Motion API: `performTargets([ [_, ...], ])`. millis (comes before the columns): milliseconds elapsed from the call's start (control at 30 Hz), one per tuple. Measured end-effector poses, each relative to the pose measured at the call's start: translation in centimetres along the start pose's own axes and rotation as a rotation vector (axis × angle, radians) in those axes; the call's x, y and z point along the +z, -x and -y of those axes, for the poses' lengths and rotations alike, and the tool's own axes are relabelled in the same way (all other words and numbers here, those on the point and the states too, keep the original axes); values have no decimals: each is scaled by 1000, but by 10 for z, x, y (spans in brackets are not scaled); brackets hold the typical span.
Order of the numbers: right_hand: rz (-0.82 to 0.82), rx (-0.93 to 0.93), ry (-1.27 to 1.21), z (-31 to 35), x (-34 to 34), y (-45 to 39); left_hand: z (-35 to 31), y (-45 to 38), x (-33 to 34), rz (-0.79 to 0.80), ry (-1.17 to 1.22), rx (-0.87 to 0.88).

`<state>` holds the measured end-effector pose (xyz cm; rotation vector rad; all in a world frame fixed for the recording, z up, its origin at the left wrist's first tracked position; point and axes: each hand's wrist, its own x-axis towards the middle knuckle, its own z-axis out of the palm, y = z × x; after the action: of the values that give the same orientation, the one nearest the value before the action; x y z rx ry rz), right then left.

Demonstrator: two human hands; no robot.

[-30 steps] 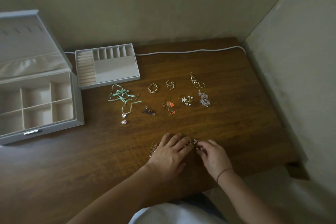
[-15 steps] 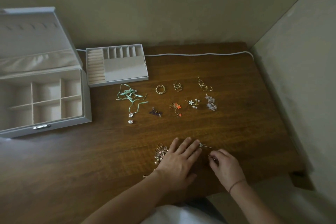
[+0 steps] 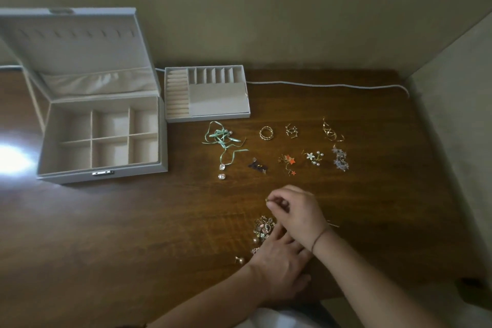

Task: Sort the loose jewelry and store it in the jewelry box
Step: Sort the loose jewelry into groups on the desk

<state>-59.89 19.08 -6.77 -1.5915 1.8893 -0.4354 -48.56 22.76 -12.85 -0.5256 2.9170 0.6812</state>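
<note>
Right hand [image 3: 295, 210] has lifted toward 12 o'clock, pinching what looks like a small gold piece; left hand [image 3: 279, 271] stays flat, fingers spread, by the jewelry heap [image 3: 263, 229]; sorting continues, jewelry box [image 3: 103, 138] unfilled.

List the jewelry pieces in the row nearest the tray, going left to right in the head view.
Green ribbon necklace → gold coil ring → small gold wire ring → gold twisted earrings.

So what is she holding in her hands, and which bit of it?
The right hand pinches a tiny gold-coloured piece at its fingertips; which part cannot be told. The left hand holds nothing.
</note>
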Motion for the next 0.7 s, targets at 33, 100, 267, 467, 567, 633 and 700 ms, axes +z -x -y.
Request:
performTargets([
  [33,46,-39,24,11,8,-10,0,4,1,-2,-5,-2],
  [100,132,-71,98,30,26,-29,3,13,3,-32,40,-3],
  [267,230,-40,282,55,58,-55,12,36,5,-154,159,16],
  [467,226,43,200,53,60,-56,27,56,3,-257,214,46],
  [567,163,77,85,50,55,-57,33,61,3,-291,209,46],
  [633,164,67,52,50,56,-60,36,64,6,-313,213,35],
  [700,184,59,50,51,59,-62,39,68,8,-345,224,16],
])
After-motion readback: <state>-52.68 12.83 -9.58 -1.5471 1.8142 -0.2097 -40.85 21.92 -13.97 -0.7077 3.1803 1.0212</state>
